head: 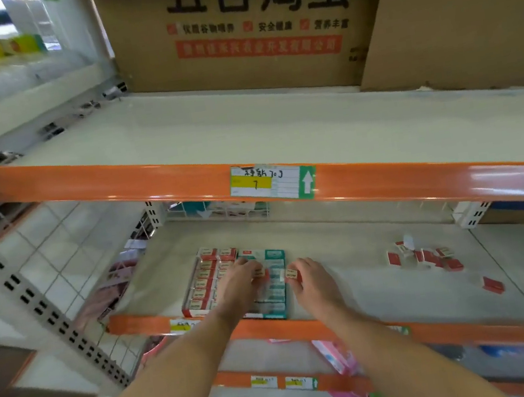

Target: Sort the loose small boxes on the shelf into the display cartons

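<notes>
We pinch a small box (pixel 292 274) in our right hand (pixel 311 284) and another box (pixel 259 273) in our left hand (pixel 237 281), over the display cartons (pixel 267 290).

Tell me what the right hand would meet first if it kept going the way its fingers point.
The right hand, pinching a small box, points up-left at the teal display carton. It would probably meet that carton first, though depth is unclear.

Bright even light, motion blur, warped edges
</notes>
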`<state>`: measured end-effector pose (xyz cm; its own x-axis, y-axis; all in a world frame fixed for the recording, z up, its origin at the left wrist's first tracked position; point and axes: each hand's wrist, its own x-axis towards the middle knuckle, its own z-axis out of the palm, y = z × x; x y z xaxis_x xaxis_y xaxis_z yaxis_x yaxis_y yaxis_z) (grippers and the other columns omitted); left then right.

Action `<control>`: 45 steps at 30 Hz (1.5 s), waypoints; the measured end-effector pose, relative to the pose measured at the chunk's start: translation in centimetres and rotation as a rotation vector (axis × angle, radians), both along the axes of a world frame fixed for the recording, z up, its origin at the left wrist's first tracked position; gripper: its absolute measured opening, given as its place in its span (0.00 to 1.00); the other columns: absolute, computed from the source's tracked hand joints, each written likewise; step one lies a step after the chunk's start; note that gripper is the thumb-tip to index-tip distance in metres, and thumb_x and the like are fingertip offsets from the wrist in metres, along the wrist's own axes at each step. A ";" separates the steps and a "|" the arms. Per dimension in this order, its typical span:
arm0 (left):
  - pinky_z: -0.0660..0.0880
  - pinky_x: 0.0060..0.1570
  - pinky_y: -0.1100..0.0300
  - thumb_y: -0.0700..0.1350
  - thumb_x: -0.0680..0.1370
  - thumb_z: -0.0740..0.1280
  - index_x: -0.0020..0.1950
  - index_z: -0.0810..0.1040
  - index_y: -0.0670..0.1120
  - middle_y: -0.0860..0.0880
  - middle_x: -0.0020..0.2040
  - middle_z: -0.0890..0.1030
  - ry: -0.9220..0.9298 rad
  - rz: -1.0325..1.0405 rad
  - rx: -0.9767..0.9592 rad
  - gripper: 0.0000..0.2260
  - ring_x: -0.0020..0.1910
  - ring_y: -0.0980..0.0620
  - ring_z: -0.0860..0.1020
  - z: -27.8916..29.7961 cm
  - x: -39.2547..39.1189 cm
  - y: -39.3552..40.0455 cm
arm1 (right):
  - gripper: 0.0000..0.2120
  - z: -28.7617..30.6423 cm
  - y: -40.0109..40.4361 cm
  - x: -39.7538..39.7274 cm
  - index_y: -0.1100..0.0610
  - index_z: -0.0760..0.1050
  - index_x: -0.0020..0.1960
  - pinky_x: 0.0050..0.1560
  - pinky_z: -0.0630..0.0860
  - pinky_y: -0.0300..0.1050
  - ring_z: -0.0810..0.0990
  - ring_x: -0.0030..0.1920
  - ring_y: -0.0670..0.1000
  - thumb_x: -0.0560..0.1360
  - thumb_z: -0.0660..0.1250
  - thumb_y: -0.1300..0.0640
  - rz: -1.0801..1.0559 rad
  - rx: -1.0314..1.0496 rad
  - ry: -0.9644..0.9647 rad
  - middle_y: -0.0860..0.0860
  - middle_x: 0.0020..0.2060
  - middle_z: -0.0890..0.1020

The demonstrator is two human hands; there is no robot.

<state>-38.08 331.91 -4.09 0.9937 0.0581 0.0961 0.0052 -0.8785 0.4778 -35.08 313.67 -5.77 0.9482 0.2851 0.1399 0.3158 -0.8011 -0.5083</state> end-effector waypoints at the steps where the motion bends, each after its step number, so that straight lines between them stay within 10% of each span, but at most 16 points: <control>1: 0.75 0.53 0.56 0.49 0.76 0.68 0.57 0.80 0.51 0.50 0.56 0.78 -0.005 0.010 -0.005 0.10 0.54 0.48 0.78 0.2 -0.3 0.7 | 0.13 0.1 0.8 -0.1 0.52 0.75 0.63 0.59 0.73 0.46 0.75 0.59 0.51 0.78 0.67 0.52 0.007 -0.005 0.002 0.48 0.58 0.78; 36: 0.74 0.44 0.58 0.51 0.79 0.62 0.46 0.79 0.52 0.54 0.47 0.72 -0.047 0.090 -0.011 0.08 0.46 0.54 0.72 -0.8 0.0 13.3 | 0.11 0.5 15.5 0.7 0.49 0.77 0.57 0.55 0.77 0.47 0.78 0.52 0.46 0.77 0.69 0.47 0.095 -0.100 0.065 0.43 0.56 0.74; 45: 0.77 0.47 0.54 0.45 0.78 0.63 0.56 0.77 0.50 0.52 0.52 0.73 -0.052 0.074 -0.065 0.08 0.48 0.52 0.75 -1.2 2.3 14.6 | 0.28 0.3 15.8 3.0 0.50 0.64 0.75 0.71 0.66 0.47 0.64 0.71 0.48 0.78 0.67 0.45 0.065 -0.138 0.021 0.45 0.70 0.69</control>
<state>-35.79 346.52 -5.30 0.9803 0.1386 0.1406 0.0425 -0.8437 0.5352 -32.07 329.46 -5.43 0.9296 0.3608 0.0750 0.3593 -0.8422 -0.4021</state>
